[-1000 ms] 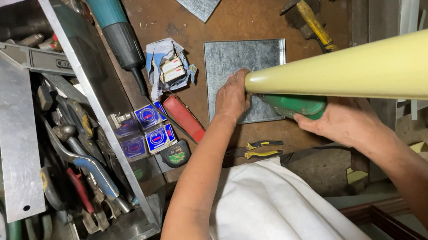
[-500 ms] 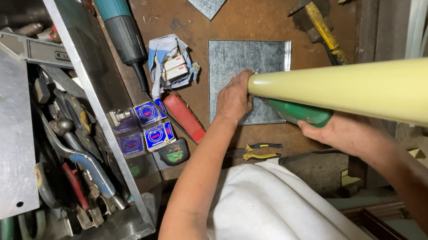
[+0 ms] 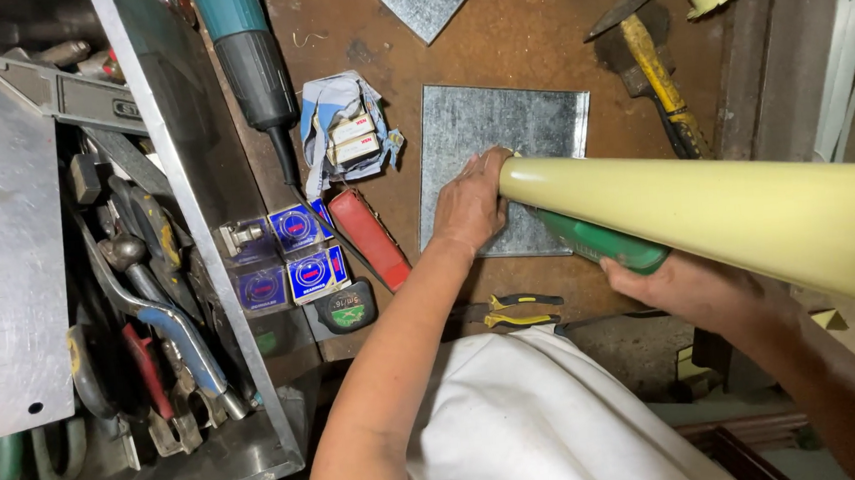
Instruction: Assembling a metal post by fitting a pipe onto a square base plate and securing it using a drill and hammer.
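Both my hands stay put on the sheet and handle.
My left hand [image 3: 470,205] still presses flat on the galvanised sheet [image 3: 500,125]; my right hand [image 3: 687,287] keeps gripping the green handle [image 3: 603,243] under the cream tube [image 3: 717,215].

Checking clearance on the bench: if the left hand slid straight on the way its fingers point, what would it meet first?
The left hand points up-right across the grey metal sheet it rests on. The near end of the cream tube sits right there; depth is unclear, so likely that first.
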